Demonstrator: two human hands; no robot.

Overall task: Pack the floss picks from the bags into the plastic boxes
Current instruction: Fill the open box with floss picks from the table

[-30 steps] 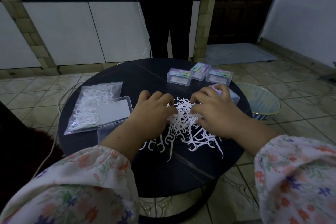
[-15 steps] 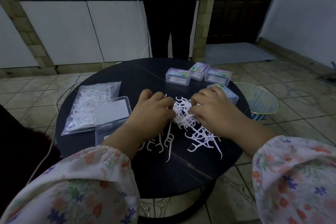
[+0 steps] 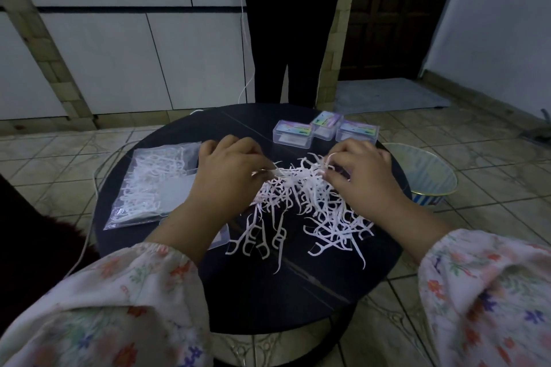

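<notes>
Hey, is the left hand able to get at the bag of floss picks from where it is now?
Probably yes. The bag of floss picks lies flat just beside the left hand, nothing between them, though that hand is pinching picks from the loose pile.

Dim room: beige tiled floor, white panelled wall, dark door, grey mat, round black table.

This looks like a room in a home: beige tiled floor, white panelled wall with brick-patterned pillars, a dark wooden door with a mat before it, and a small round dark desk.
</notes>
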